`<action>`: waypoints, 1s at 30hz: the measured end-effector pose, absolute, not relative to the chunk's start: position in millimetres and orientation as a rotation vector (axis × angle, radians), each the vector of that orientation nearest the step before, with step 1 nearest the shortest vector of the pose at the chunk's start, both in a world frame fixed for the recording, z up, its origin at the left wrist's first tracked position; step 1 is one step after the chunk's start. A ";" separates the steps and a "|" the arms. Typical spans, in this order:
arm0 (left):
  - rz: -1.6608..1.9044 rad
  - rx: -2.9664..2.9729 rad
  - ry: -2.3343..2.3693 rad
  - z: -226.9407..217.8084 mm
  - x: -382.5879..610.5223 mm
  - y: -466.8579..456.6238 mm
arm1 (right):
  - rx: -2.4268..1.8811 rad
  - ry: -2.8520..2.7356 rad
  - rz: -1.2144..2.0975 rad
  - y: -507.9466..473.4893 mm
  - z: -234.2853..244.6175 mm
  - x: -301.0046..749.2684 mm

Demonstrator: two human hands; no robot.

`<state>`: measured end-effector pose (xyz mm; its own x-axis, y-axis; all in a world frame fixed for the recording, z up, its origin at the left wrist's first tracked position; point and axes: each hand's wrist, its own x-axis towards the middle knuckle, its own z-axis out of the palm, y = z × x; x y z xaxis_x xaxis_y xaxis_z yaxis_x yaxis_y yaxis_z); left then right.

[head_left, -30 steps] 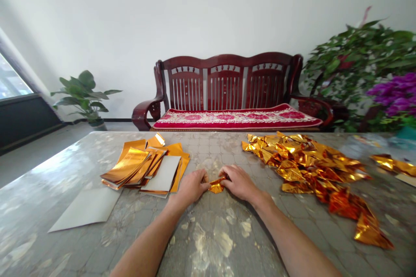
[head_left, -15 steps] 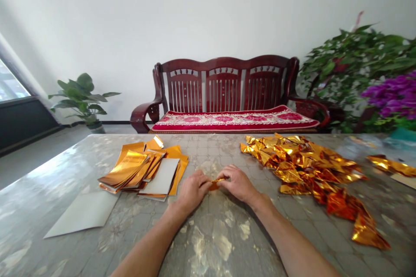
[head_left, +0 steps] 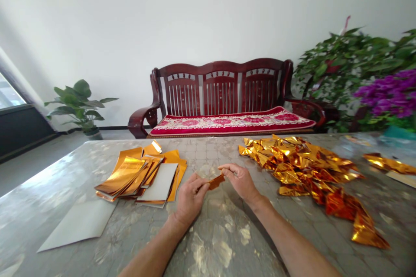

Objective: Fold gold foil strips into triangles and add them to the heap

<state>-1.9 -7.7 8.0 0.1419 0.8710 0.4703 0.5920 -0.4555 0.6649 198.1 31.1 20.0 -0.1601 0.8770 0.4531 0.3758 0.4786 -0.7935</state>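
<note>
1. Left hand [head_left: 191,194]: fingers are gripping the left end of a small folded piece of gold foil [head_left: 216,182].
2. Right hand [head_left: 238,180]: thumb and index finger are pinching the same piece at its upper right end.
3. The piece is sitting between the two hands, over the middle of the tabletop [head_left: 208,229]; can't tell if its lower edge is touching the surface.
4. Left side: a loose stack of foil sheets [head_left: 125,179] is lying fanned out just beyond the left hand, a pale sheet [head_left: 160,184] resting face up on its near right part. This stack is crowding the left hand's far side.
5. One larger pale sheet [head_left: 79,225] is lying nearer the person, its far edge close to the stack.
6. Right side: a heap of folded foil [head_left: 302,162] is spreading across the tabletop, well apart from the right hand, trailing toward the near right.
7. Far right: another foil strip [head_left: 388,163] is lying near some clear plastic [head_left: 357,145].
8. Behind: a wooden bench [head_left: 224,91] with a red patterned cushion [head_left: 234,122] is standing past the table, flanked by green plants [head_left: 81,106].
</note>
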 end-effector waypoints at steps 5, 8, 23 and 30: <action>1.339 1.999 1.402 7.0 -1.3 -7.2 | -1.021 -1.624 0.749 21.1 27.2 196.9; 1.379 1.971 1.391 8.6 -2.2 -7.2 | -0.957 -1.681 0.697 15.3 32.1 194.0; 1.183 1.824 1.428 -2.2 -3.1 8.3 | -0.915 -1.632 0.972 21.5 17.5 189.2; 1.055 1.867 1.414 -0.1 -1.2 5.1 | -0.962 -1.392 1.189 30.8 -1.0 182.4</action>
